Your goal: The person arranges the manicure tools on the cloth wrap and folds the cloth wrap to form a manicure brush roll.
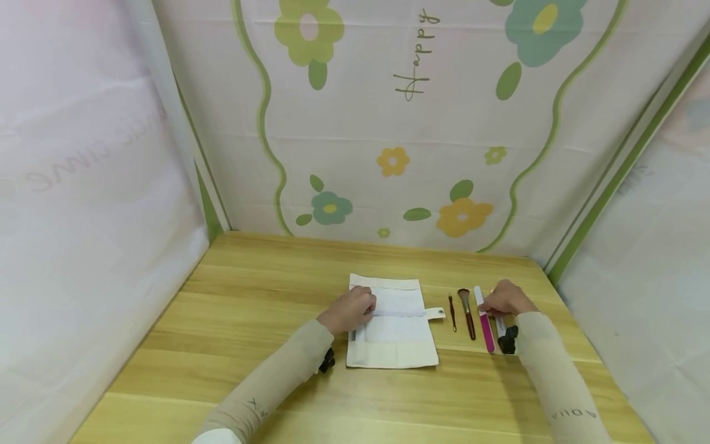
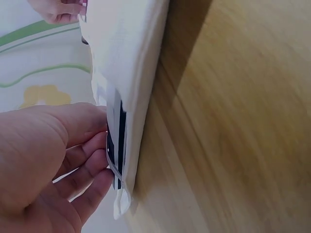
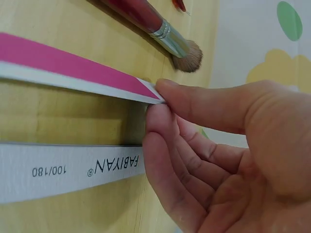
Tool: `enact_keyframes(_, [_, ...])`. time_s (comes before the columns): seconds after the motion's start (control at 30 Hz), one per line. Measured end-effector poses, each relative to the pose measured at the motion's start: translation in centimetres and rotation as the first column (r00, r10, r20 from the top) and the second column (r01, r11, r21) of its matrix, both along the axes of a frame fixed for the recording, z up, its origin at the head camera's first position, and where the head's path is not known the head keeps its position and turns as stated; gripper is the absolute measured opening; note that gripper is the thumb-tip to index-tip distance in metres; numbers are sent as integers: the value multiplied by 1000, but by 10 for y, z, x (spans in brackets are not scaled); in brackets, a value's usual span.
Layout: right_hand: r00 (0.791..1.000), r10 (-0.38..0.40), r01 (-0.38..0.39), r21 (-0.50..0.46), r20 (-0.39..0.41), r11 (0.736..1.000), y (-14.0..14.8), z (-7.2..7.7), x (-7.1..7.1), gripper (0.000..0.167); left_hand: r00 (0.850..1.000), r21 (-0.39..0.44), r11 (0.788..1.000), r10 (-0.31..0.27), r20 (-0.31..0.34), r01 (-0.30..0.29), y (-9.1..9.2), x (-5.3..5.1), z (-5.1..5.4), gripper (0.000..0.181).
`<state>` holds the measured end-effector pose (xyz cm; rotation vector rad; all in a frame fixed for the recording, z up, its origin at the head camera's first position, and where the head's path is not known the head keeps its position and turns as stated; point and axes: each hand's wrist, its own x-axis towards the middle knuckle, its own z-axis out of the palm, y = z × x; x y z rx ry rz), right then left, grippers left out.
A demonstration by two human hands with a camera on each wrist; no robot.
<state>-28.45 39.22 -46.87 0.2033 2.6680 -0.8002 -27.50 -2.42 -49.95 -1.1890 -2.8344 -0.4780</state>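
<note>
A white cloth roll-up pouch lies unfolded on the table. At its left edge my left hand pinches the cloth between thumb and fingers. In the left wrist view, dark and pale strips show inside the pouch's edge beside the fingertips; what they are I cannot tell. My right hand pinches a pink and white nail file between thumb and forefinger. Below it in the right wrist view lies a grey nail file printed "FABIYAN 100/180", partly behind the fingers.
Left of the pink file lie a makeup brush with a dark red handle and a thin brown-handled tool. A snap strap sticks out from the pouch's right side. Flowered cloth walls enclose the wooden table.
</note>
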Motion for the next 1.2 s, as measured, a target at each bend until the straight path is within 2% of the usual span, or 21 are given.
enact_keyframes(0.13, [1000,0,0,1,-23,1000,8,3,-1,33,1000,24,1000,-13,-7,13,-2,0,-1,11])
enact_keyframes(0.23, [998,4,-6,-24,-59,1000,9,11,-2,32,1000,44,999,-14,2,14,-4,0,-2,10])
enact_keyframes(0.37, [993,25,-33,-71,-118,997,1,25,-3,25,1000,71,997,-19,18,17,-6,0,-2,12])
enact_keyframes(0.53, [988,51,-67,-109,-143,992,-18,42,-11,28,999,87,996,-22,24,20,-7,1,-1,12])
enact_keyframes(0.7, [985,82,-100,-113,-152,989,-47,57,-22,27,999,99,995,-25,38,21,-7,0,0,13])
enact_keyframes(0.83, [979,98,-127,-163,-180,978,-79,62,-35,25,998,93,995,-28,55,23,-8,0,2,13])
enact_keyframes(1.07, [976,108,-146,-200,-187,969,-136,61,-55,26,999,45,999,-19,34,18,-8,0,3,13])
enact_keyframes(1.2, [980,96,-142,-273,-174,952,-165,58,-65,27,1000,18,1000,-12,20,12,-5,-1,3,13])
